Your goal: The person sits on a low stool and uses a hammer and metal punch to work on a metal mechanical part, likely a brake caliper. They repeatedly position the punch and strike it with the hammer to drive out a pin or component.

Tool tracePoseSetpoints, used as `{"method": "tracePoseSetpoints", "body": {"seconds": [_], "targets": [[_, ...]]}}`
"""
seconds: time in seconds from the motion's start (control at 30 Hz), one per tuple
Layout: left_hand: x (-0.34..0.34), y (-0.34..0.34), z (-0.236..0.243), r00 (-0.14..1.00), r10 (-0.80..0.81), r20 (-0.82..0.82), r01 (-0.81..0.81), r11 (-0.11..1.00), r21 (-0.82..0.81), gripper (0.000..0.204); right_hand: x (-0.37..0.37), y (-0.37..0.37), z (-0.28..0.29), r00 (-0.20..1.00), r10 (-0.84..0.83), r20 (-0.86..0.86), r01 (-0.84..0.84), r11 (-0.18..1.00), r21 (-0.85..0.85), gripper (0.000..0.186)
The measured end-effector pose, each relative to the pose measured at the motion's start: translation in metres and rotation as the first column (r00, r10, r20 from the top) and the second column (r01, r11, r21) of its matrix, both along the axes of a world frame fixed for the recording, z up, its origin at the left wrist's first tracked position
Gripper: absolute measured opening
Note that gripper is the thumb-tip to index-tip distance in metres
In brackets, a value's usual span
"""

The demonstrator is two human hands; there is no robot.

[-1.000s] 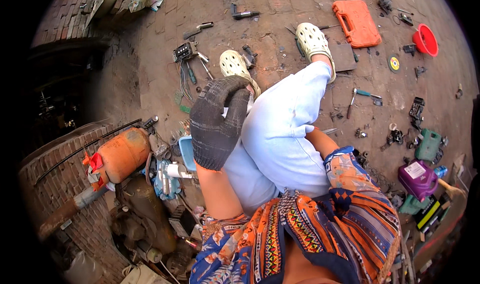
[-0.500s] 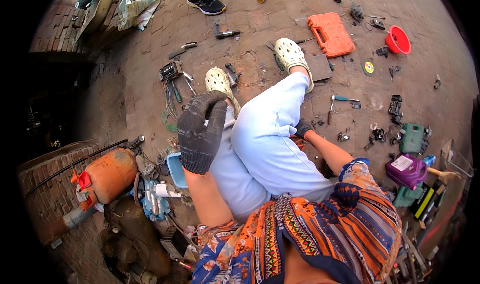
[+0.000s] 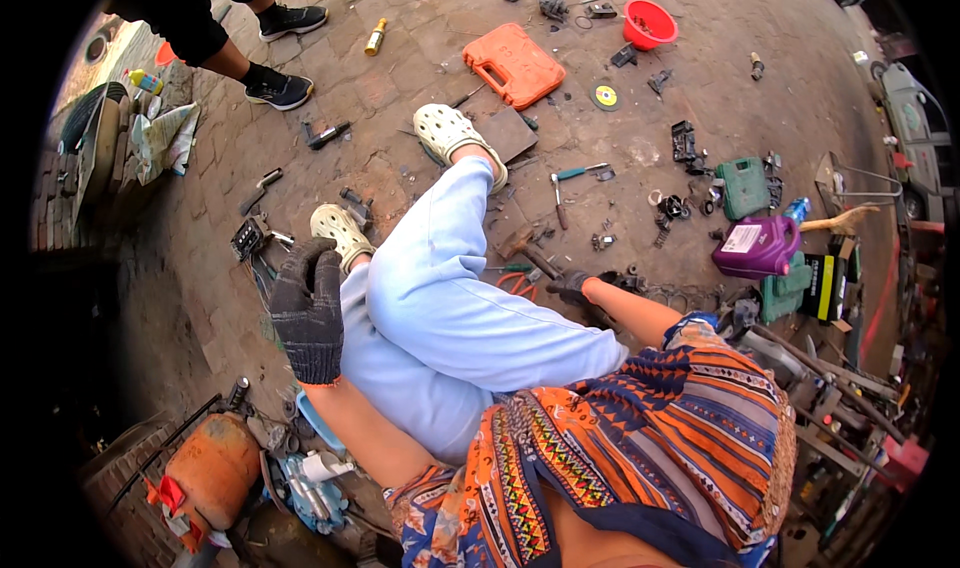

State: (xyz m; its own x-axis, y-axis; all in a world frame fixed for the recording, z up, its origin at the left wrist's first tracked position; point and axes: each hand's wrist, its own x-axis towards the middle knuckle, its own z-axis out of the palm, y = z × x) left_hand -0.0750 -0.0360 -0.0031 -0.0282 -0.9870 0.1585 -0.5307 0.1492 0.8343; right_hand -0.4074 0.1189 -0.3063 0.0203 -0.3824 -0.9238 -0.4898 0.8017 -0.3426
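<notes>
My left hand [image 3: 308, 313], in a dark knitted glove, is held over my bent left leg. Its fingers curl toward the thumb in a pinch, and whatever lies between them is hidden. Beyond my right thigh, low over the ground, my gloved right hand [image 3: 572, 286] is closed round the handle of a hammer [image 3: 541, 260]. The hammer's head points away to the far left of that hand. Red-handled pliers [image 3: 517, 284] lie just left of it. Ahead of my left hand is a black boxy part with wires [image 3: 248, 238], near my cream clog [image 3: 340, 230].
An orange tool case [image 3: 514, 65], a red bowl [image 3: 650, 25] and a yellow disc [image 3: 605, 97] lie ahead. To the right are a green case [image 3: 743, 188] and a purple jug [image 3: 757, 247]. Another person's shoes [image 3: 280, 90] stand far left; an orange gas cylinder [image 3: 213, 468] is near left.
The view has swung right, showing more of the right side and the other person's legs. My right hand has come up with the hammer, hidden before. My left hand keeps its curled pose.
</notes>
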Motion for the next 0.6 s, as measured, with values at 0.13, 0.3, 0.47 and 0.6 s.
{"method": "tracePoseSetpoints", "body": {"seconds": [0.13,0.3,0.47,0.6], "targets": [[0.013,-0.008,0.001,0.989,-0.035,0.142,0.032,0.999,0.021,0.013,0.007,-0.015,-0.004,0.946,-0.215,0.243,0.144,0.949,0.28,0.03],[0.015,-0.012,-0.006,0.983,-0.076,0.166,0.077,0.997,-0.003,0.012,0.017,-0.033,-0.049,0.699,-0.62,0.357,0.262,0.687,0.678,0.028],[0.016,-0.009,0.0,0.978,-0.037,0.207,0.063,0.991,-0.122,0.014,-0.006,-0.055,-0.021,0.674,-0.676,0.299,0.403,0.675,0.617,0.03],[0.03,0.007,0.008,0.999,-0.033,0.024,0.035,0.995,-0.088,0.015,-0.032,-0.076,0.101,0.943,-0.297,0.151,0.303,0.953,-0.017,0.025]]}}
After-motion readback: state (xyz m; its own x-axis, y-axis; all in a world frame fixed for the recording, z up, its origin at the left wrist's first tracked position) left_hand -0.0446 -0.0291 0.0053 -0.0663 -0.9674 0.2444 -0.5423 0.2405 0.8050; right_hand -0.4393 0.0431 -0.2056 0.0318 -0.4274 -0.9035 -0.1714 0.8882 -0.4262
